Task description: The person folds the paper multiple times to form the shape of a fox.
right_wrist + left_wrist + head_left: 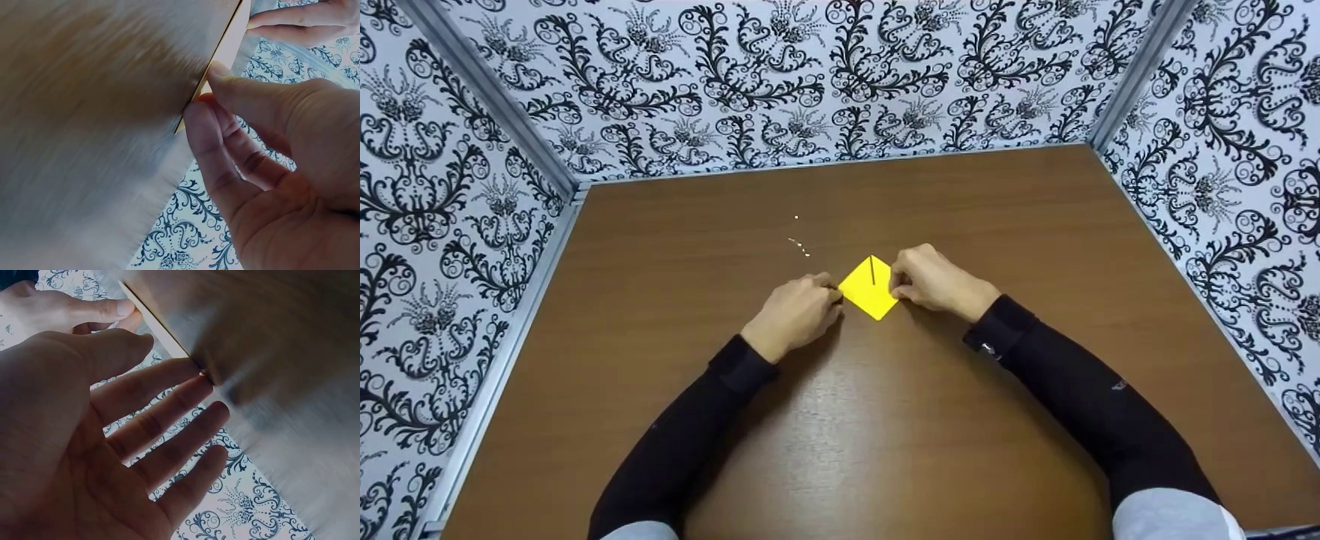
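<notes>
A yellow square of paper [870, 296] lies on the brown table with one corner toward the far wall. A short dark line runs inward from that far corner. At its left corner is my left hand [799, 311]; in the left wrist view its fingers are nearly straight, the fingertips touch the paper [169, 342] and the thumb stands apart. My right hand [937, 283] covers the right corner. In the right wrist view, its thumb and index finger pinch the edge of the paper [228, 49], which appears nearly edge-on.
Several tiny bright specks [800, 245] show on the table [885, 450] beyond the left hand. Walls with black-and-white scroll patterns [780, 82] enclose the back and both sides, with metal posts [1140, 75] at the corners.
</notes>
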Demonstrator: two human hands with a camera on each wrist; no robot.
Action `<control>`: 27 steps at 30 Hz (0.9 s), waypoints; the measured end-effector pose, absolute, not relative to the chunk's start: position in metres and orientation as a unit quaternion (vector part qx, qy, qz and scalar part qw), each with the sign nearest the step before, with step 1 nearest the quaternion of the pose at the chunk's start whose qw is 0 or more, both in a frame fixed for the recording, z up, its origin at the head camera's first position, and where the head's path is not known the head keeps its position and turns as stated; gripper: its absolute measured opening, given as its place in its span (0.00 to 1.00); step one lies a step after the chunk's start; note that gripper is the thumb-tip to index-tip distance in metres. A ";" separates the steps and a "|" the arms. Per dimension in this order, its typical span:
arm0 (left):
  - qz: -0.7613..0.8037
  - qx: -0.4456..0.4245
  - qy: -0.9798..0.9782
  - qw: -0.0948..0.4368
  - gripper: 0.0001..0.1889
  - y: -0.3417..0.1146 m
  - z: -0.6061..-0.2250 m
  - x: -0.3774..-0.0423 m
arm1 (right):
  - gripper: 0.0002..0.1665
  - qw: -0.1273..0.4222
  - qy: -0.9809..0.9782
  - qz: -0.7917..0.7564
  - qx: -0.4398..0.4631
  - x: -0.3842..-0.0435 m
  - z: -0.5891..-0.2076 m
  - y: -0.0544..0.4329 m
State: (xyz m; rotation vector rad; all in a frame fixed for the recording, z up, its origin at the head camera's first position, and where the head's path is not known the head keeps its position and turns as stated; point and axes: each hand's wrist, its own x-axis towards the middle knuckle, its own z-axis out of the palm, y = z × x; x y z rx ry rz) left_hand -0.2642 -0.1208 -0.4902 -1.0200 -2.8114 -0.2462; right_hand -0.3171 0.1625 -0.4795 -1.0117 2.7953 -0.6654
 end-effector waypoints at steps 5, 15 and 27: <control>-0.093 -0.330 -0.936 0.084 0.09 -0.114 -0.488 -0.267 | 0.03 0.041 0.909 -0.228 -0.346 -0.319 -0.481 0.166; -0.142 -0.351 -0.922 0.076 0.06 -0.088 -0.485 -0.289 | 0.02 0.029 0.902 -0.241 -0.357 -0.321 -0.484 0.166; -0.177 -0.335 -0.925 0.028 0.04 -0.074 -0.492 -0.300 | 0.05 -0.003 0.889 -0.255 -0.381 -0.318 -0.488 0.170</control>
